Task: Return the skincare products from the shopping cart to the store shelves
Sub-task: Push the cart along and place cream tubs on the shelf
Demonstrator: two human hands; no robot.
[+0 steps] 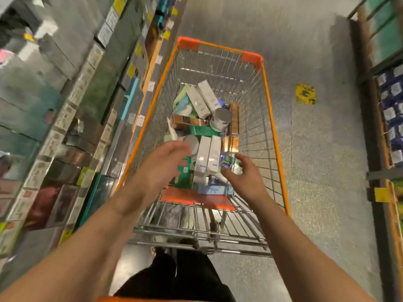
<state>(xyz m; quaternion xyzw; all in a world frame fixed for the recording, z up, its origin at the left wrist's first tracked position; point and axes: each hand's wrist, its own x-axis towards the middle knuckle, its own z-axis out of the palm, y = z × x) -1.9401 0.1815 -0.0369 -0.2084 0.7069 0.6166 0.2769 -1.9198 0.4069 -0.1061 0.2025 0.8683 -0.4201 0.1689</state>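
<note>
Reaching into orange-rimmed wire shopping cart, still heaped with skincare boxes (most left); left hand, right hand fingers spread, empty.

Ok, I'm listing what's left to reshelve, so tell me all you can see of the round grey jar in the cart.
The grey jar is a squat cylinder with a flat, dull silver-grey lid and a paler band round its side, maybe a label, too blurred to read. It lies tilted on the heap in the middle of the cart, lid facing up and toward the camera. It leans against white boxes on its left and a brown box on its right. Neither hand touches it.
</note>
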